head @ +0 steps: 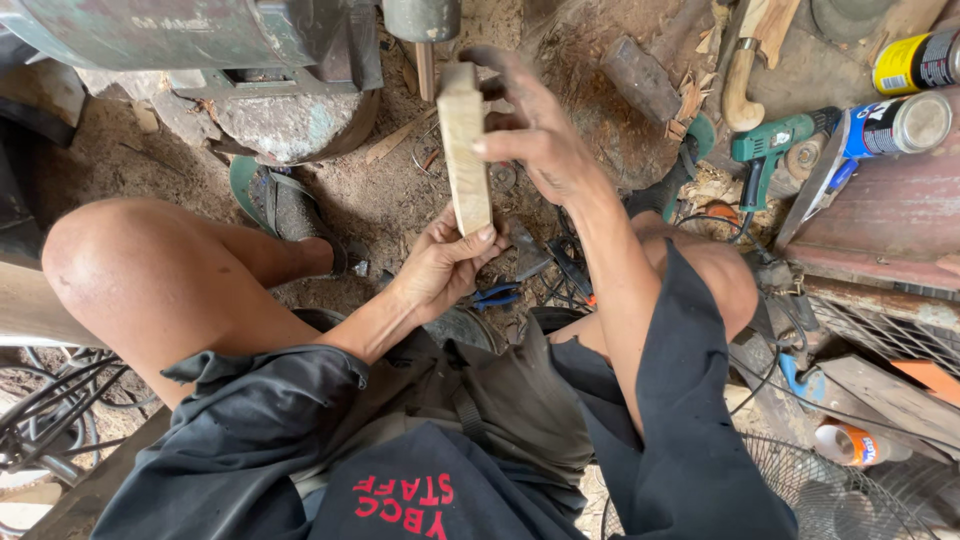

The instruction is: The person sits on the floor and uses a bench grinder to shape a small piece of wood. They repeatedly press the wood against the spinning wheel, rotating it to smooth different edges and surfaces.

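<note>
left hand [440, 265]: fingers clenched round the lower end of the wood block [465, 150]; thumb lies across its near face, fingertips wrap behind.
right hand [535, 135]: fingers loosely spread against the block's upper part; index finger lies across its right edge, the others fan out beyond it.
wood block: pale, long and narrow, held upright between the two hands, above the ground between the knees.
below the left fingers: blue-handled pliers [497, 295] on the dirt, just beside the wrist.
left of the fingers: foot in a green sandal [285, 205], and a grey machine base [285, 120] past it.
right of the right fingers: dark block [640, 78] on the sawdust, a wooden handle [740, 85] further out, then a green drill [775, 145].
far right of the fingers: two cans [900, 120] lying near a rusty metal sheet [890, 215].
near the right elbow: wire fan guard [850, 495], low at the edge.
</note>
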